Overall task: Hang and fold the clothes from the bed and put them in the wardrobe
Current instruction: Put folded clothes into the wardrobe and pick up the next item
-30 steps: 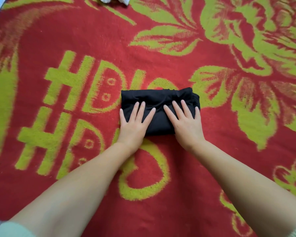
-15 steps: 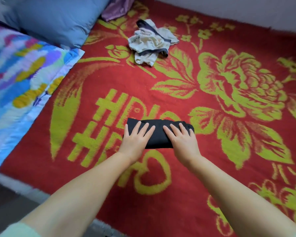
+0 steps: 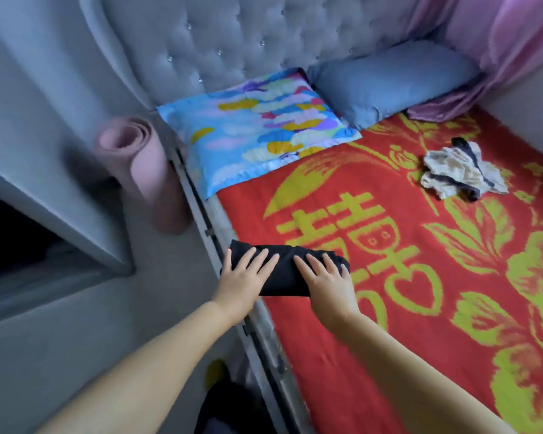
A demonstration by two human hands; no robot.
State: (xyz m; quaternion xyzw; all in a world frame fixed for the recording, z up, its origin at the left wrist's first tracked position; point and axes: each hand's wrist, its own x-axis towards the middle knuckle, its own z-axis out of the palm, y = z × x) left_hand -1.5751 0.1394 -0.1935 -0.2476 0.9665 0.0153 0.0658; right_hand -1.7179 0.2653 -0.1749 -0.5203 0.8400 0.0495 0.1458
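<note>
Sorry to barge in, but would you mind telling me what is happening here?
A person holds a folded black garment between both hands at the bed's edge, left hand and right hand on top with fingers fairly straight. A crumpled white and black garment lies unfolded on the red blanket, near the pillows.

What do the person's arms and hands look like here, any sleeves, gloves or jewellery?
Both forearms are bare up to the frame edge; no sleeve shows. The left hand and right hand wear no gloves, rings or watch. Nails look short and unpainted, though the picture is soft.
</note>
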